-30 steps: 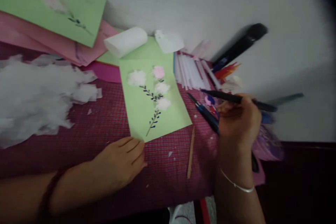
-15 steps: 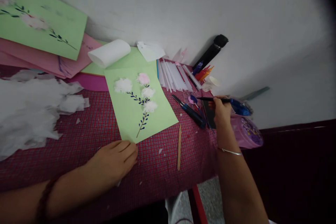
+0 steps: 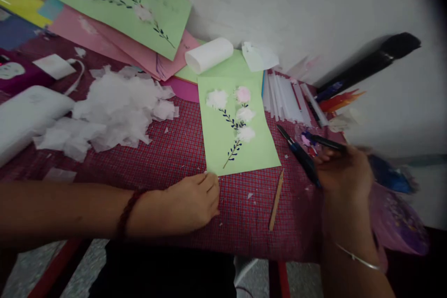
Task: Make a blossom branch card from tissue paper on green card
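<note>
A light green paper sheet (image 3: 216, 146) lies on the table with white and pink fluffy flowers (image 3: 245, 114) and a stem with dark painted leaves. At its lower left corner, my left hand (image 3: 190, 200) has its fingers curled together and holds the paper's edge. My right hand (image 3: 344, 174), blurred, grips a dark paintbrush (image 3: 328, 142). The brush's tip is over a small dish of blue and pink paint (image 3: 307, 139). Left of that hand lies a dark utility knife (image 3: 302, 156). A wooden pencil-like stick (image 3: 276, 200) rests below the sheet's right corner.
Torn white tissue (image 3: 115, 107) is heaped on the left, beside a white device (image 3: 33, 116). Behind the sheet lie a white paper roll (image 3: 209, 55) and clear glue sticks (image 3: 282, 98). A black tube (image 3: 373, 60) leans on the wall. A purple pouch (image 3: 398, 219) is at right.
The view has swung left, showing more of the table's left side. My right hand still holds the brush near the paint, tilted differently. My left hand stays at the sheet's corner.
</note>
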Motion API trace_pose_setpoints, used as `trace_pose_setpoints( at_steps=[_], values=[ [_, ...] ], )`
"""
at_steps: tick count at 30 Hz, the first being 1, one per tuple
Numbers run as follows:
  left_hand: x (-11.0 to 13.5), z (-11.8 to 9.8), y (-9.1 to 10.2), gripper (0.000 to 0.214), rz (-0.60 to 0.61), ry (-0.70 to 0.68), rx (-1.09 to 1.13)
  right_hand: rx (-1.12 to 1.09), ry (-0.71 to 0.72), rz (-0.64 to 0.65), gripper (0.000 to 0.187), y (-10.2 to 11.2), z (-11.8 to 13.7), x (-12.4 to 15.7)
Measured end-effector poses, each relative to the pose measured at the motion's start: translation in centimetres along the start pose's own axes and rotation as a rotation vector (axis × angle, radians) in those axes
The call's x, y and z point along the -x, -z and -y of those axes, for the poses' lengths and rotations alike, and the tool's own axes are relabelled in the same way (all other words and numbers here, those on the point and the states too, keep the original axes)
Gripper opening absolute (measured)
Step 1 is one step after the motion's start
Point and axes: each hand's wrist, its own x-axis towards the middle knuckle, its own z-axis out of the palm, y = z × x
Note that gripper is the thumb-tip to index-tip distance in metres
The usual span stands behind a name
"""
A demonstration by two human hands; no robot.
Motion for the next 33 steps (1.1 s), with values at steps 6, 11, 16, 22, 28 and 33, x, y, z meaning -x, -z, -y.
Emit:
trace_pose_setpoints(
  at_steps=[6,11,16,22,28,33],
  values=[
    [0.7,-1.0,0.6,0.038,0.098,-0.034,-0.125,-0.003,-0.197,0.275,0.016,-9.1,-2.7,7.5],
    [0.5,-0.9,0.8,0.037,0.086,-0.054,-0.148,0.188,-0.016,0.238,0.008,-9.8,-5.1,9.2],
    [0.6,-0.9,0.8,0.037,0.097,-0.068,-0.148,0.226,0.015,0.216,0.007,-8.9,-5.7,8.9],
    [0.7,-0.9,0.9,0.038,0.118,-0.063,-0.141,0.276,0.030,0.228,0.008,-9.1,-5.9,8.9],
    [0.5,-0.8,1.2,0.039,0.121,-0.070,-0.146,0.310,0.013,0.240,0.005,-8.9,-6.2,8.6],
    [0.8,-0.9,0.8,0.039,0.125,-0.072,-0.138,0.193,-0.004,0.219,0.006,-9.0,-5.6,8.8]
  ],
)
